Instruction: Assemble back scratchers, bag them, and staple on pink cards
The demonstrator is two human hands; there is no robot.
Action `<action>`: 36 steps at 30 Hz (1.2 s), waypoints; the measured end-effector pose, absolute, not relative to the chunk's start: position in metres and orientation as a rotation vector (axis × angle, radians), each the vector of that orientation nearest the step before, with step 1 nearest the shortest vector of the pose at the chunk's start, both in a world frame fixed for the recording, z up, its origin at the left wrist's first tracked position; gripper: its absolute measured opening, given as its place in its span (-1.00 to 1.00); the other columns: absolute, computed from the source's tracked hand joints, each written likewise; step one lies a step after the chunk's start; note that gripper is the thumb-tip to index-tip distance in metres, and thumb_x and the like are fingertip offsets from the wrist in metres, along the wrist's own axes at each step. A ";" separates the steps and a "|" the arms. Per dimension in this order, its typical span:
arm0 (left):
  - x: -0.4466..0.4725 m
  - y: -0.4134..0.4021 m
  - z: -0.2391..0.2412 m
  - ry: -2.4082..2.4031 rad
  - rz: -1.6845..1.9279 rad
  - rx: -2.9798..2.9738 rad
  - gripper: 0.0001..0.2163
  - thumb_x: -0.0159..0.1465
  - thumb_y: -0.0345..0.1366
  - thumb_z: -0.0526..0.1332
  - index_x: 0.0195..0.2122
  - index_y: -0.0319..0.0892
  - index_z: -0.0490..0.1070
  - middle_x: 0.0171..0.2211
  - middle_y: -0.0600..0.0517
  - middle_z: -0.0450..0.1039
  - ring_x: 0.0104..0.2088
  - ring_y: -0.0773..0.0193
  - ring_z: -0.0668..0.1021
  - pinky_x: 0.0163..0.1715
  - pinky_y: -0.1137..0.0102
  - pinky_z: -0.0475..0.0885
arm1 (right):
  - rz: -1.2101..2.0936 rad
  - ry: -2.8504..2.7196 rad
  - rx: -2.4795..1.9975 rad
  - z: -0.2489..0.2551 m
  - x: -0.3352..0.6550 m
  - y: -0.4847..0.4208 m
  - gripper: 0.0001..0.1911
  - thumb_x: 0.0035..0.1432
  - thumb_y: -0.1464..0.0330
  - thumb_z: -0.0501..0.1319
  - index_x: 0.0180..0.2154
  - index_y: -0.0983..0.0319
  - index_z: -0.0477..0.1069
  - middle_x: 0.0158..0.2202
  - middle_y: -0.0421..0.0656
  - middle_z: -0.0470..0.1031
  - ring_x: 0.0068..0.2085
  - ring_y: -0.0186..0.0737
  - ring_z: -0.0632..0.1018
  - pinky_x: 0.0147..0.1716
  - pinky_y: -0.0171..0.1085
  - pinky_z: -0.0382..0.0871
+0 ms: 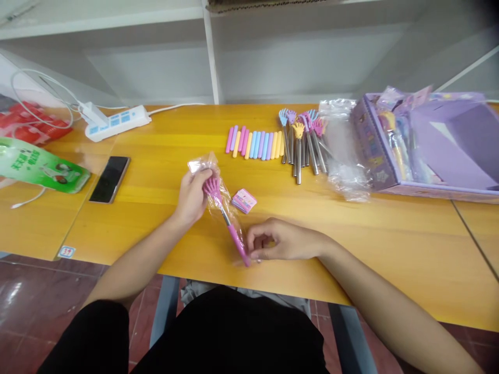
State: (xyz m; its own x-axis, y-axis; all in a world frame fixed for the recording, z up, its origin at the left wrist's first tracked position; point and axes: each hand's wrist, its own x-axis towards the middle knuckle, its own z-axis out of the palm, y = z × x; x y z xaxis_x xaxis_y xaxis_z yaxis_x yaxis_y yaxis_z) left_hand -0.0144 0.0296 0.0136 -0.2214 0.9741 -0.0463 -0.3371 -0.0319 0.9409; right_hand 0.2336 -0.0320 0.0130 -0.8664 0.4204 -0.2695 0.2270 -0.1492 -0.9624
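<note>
A pink back scratcher [236, 239] with a hand-shaped head, a metal rod and a pink grip lies slanted inside a clear plastic bag [208, 160]. My left hand [192, 196] pinches the bag beside the scratcher's head, thumb on top. At the lower end, my right hand [284, 239] has curled fingers, with thumb and index fingertip pressed to the bag's edge near the grip's tip. A small stack of pink printed cards [244, 200] lies on the table just beyond the bag, between my hands.
Coloured grip sleeves [255, 144] lie in a row before a pile of back scratchers [302, 140]. Clear bags [345, 150] and a purple box [460, 156] with packed scratchers stand right. Left are a phone [109, 179], a power strip [119, 122] and a green pouch [42, 165].
</note>
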 end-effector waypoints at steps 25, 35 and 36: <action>0.011 -0.037 0.010 0.722 0.468 1.471 -0.64 0.53 0.06 0.14 -0.15 -0.17 0.42 -0.33 0.04 0.49 -0.36 0.31 0.56 -0.33 0.42 0.45 | 1.012 -1.808 -1.305 -0.023 0.225 0.004 -0.77 0.27 0.24 0.43 -0.10 0.17 0.53 -0.32 -0.20 0.61 -0.42 -0.27 0.48 -0.39 -0.24 0.38; 0.010 -0.036 0.009 0.673 0.575 1.143 -0.60 0.47 0.09 0.23 -0.22 -0.19 0.39 -0.37 0.06 0.42 -0.43 0.37 0.50 -0.37 0.43 0.51 | 0.977 -1.791 -1.293 -0.017 0.230 0.006 -0.62 0.30 0.01 0.39 -0.31 0.19 0.51 -0.35 -0.18 0.49 -0.42 -0.30 0.40 -0.38 -0.26 0.32; 0.011 -0.036 0.009 0.668 0.577 1.128 -0.58 0.47 0.11 0.23 -0.24 -0.19 0.40 -0.37 0.06 0.42 -0.43 0.37 0.50 -0.37 0.43 0.52 | 0.975 -1.793 -1.273 -0.017 0.230 0.006 -0.60 0.30 -0.01 0.38 -0.32 0.19 0.52 -0.33 -0.17 0.49 -0.41 -0.30 0.40 -0.37 -0.26 0.32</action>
